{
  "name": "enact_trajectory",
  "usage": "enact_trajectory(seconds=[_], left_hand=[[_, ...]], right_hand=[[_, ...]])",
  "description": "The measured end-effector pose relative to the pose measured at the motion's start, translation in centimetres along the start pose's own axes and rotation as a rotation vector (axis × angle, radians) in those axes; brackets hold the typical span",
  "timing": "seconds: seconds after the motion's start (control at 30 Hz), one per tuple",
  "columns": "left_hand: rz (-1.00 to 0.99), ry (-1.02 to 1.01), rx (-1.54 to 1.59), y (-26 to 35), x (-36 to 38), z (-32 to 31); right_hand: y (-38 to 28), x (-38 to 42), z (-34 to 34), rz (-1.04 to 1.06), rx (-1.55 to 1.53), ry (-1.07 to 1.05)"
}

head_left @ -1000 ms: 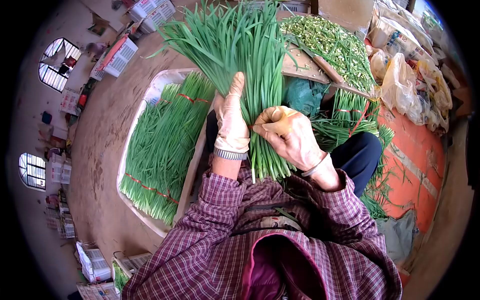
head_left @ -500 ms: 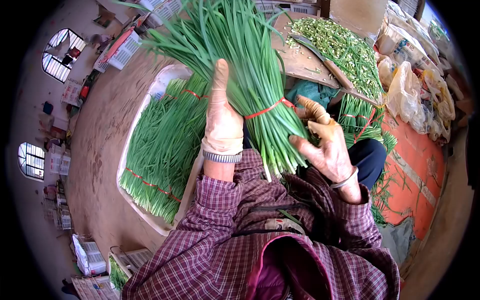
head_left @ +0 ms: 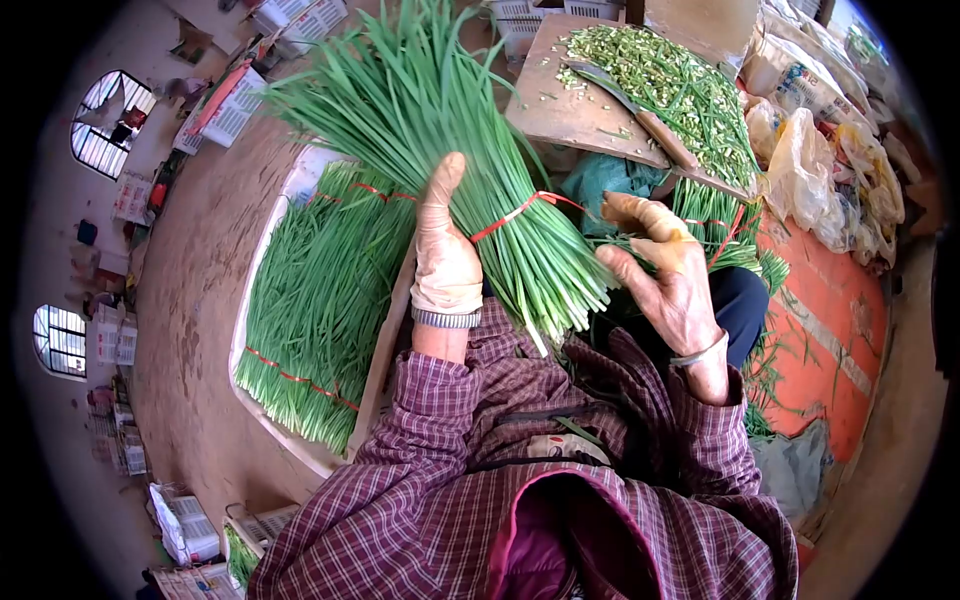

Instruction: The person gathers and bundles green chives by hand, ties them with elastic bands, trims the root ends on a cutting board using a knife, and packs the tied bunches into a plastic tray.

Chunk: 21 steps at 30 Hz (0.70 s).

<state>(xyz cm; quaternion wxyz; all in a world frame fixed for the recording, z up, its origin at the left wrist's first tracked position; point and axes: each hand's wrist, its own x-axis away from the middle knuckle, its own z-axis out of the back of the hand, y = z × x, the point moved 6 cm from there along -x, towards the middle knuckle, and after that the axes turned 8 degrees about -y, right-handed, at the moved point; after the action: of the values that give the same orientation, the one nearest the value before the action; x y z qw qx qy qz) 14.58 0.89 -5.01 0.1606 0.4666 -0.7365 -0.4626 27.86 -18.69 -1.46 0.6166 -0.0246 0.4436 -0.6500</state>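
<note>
A large bundle of garlic chives point(head_left: 440, 130) lies tilted across my left hand point(head_left: 445, 245), which is closed around it with the thumb up. A red tie point(head_left: 510, 215) circles the bundle near its pale cut ends, and its loose tail points toward my right hand point(head_left: 670, 270). That hand is beside the cut ends, its taped fingers and thumb pinched on what look like a few loose green chive leaves. Left of my arm, a white crate point(head_left: 250, 310) holds more tied chives point(head_left: 320, 290).
A wooden board point(head_left: 545, 115) at the upper right carries chopped green pieces point(head_left: 650, 65) and a knife point(head_left: 640, 120). More tied chives point(head_left: 705, 210) stand below it. Plastic bags point(head_left: 810, 170) lie right, beside an orange sheet point(head_left: 830, 320). Several crates line the far left.
The bundle has shifted slightly left and down. My right hand has drawn away from the bundle to the right, with green leaves now showing between its fingers.
</note>
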Motion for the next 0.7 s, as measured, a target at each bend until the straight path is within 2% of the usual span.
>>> enact_trajectory(seconds=[0.03, 0.07, 0.13, 0.17, 0.33, 0.4, 0.57, 0.63, 0.7], left_hand=[[-0.009, 0.005, 0.013, 0.3, -0.4, 0.3], [-0.016, 0.009, 0.025, 0.5, -0.6, 0.6], [-0.027, 0.013, 0.051, 1.0, -0.8, 0.9], [-0.041, 0.014, 0.081, 1.2, -1.0, 1.0], [-0.048, 0.007, 0.011, 1.9, -1.1, 2.0], [-0.075, 0.029, -0.027, 2.1, -1.1, 2.5], [-0.048, 0.095, 0.013, 1.1, -1.4, 4.6], [-0.04, 0.098, 0.031, 1.1, -1.3, 4.4], [-0.037, 0.084, 0.048, 1.2, -1.3, 4.1]], right_hand=[[-1.0, 0.0, 0.7, -0.009, 0.078, 0.057], [-1.6, 0.0, 0.9, -0.042, 0.026, 0.159], [-3.3, -0.2, 0.6, 0.104, 0.093, 0.096], [-3.5, -0.3, -0.2, 0.125, -0.019, 0.085], [-3.2, 0.8, -3.6, 0.09, 0.119, 0.041], [-2.9, 0.6, -4.1, -0.072, 0.19, 0.062], [-2.3, 0.3, -4.1, -0.097, 0.226, 0.085], [-3.2, 0.1, -3.8, 0.049, 0.331, 0.127], [-3.0, -0.2, -4.0, 0.002, 0.355, 0.12]])
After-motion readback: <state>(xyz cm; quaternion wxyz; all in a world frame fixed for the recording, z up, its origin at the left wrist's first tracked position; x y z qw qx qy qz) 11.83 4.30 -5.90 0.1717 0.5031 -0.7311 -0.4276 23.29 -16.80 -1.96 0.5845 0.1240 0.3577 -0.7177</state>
